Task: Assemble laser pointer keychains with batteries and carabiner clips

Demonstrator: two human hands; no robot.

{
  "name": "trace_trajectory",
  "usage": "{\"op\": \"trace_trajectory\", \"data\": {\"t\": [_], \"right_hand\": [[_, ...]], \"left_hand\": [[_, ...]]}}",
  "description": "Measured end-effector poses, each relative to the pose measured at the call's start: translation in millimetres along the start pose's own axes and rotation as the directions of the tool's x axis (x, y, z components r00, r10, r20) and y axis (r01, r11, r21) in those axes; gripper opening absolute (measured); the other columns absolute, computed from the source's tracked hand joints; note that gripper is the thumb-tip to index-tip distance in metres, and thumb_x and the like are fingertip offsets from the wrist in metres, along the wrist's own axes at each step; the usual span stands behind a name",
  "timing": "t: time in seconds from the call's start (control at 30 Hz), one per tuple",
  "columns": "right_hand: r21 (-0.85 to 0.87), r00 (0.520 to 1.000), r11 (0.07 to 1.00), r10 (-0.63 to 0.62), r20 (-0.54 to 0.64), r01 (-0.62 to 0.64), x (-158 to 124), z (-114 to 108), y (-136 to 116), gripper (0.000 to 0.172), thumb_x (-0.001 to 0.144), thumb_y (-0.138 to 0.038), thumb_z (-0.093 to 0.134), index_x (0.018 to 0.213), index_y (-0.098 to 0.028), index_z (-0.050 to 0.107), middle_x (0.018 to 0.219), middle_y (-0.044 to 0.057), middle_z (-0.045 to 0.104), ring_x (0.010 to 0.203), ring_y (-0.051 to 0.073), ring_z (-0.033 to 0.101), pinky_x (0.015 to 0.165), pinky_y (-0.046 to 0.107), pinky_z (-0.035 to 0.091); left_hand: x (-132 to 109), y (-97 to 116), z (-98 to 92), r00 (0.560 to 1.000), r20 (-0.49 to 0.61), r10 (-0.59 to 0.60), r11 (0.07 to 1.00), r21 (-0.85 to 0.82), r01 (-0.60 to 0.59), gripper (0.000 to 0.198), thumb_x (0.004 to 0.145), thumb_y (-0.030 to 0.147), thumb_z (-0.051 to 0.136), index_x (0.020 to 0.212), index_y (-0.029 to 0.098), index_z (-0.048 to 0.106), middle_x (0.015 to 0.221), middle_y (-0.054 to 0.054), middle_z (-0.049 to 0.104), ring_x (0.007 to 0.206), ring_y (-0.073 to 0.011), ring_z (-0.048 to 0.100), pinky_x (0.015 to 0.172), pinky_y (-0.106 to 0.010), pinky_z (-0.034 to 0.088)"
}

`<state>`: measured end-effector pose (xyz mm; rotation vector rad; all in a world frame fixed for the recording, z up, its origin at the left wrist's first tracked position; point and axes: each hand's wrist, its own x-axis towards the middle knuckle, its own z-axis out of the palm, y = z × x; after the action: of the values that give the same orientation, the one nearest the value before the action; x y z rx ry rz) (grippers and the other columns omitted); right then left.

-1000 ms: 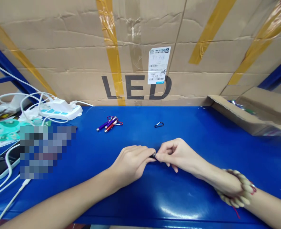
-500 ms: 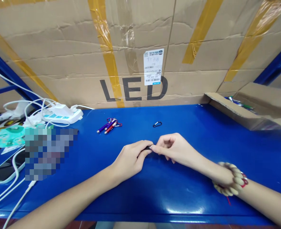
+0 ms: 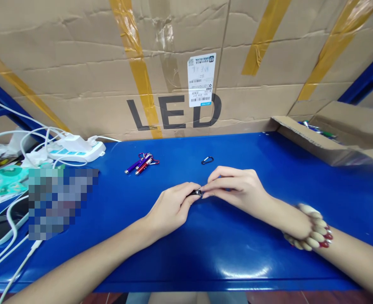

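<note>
My left hand [image 3: 173, 206] is closed around a small black flashlight [image 3: 195, 192], whose silver end pokes out toward the right. Most of its body is hidden in the fingers. Pinched fingertips of my right hand [image 3: 237, 185] meet that silver end; whatever they hold is too small to make out. Just beyond the hands lies a black carabiner clip [image 3: 207, 160] on the blue table [image 3: 174, 261]. Farther left, a purple flashlight [image 3: 132, 165] and a red flashlight [image 3: 143, 166] rest side by side, with carabiner clips at their far ends.
An open cardboard box [image 3: 319, 145] with several small shiny items stands at the right. On the left are a white power strip [image 3: 79, 153], loose white cables and a phone [image 3: 6, 219]. A large carton [image 3: 252, 97] marked LED walls off the back.
My right hand has turned, its fingers now straighter and pinched at the flashlight's end. More of the silver end shows. The whole view has shifted slightly.
</note>
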<state>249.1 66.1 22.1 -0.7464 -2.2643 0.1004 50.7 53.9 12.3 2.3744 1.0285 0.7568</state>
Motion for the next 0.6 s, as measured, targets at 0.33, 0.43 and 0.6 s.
{"op": "trace_trajectory", "data": {"t": [0.33, 0.43, 0.6], "right_hand": [[-0.059, 1.0, 0.998, -0.005, -0.008, 0.004, -5.4, 3.0, 4.7, 0.018, 0.086, -0.026, 0.052, 0.085, -0.022, 0.07, 0.083, 0.001, 0.065, 0.065, 0.007, 0.059, 0.052, 0.016, 0.039], [0.0, 1.0, 1.0, 0.024, -0.005, -0.024, -5.1, 4.0, 5.3, 0.018, 0.086, -0.026, 0.053, 0.084, -0.021, 0.07, 0.082, 0.001, 0.065, 0.068, 0.008, 0.06, 0.055, 0.017, 0.041], [0.112, 0.997, 0.99, 0.082, -0.016, -0.08, -2.8, 4.0, 5.4, 0.015, 0.084, -0.024, 0.055, 0.084, -0.02, 0.07, 0.08, 0.002, 0.064, 0.071, 0.01, 0.059, 0.06, 0.02, 0.044]], "left_hand": [[1.3, -1.7, 1.2, 0.999, 0.051, -0.011, 1.0, -0.023, 0.013, 0.019, 0.09, 0.022, 0.038, 0.096, 0.02, 0.056, 0.091, -0.001, 0.065, 0.083, -0.0134, 0.06, 0.078, -0.023, 0.046], [0.8, -1.4, 1.0, 0.998, 0.059, -0.009, 1.0, -0.029, 0.011, 0.018, 0.09, 0.023, 0.039, 0.097, 0.02, 0.055, 0.092, -0.001, 0.064, 0.085, -0.0141, 0.06, 0.079, -0.024, 0.045], [0.1, -3.5, 0.2, 0.997, 0.072, -0.003, 1.0, -0.017, 0.004, 0.021, 0.091, 0.019, 0.035, 0.104, 0.019, 0.051, 0.094, -0.003, 0.062, 0.086, -0.0145, 0.058, 0.079, -0.025, 0.045]]}}
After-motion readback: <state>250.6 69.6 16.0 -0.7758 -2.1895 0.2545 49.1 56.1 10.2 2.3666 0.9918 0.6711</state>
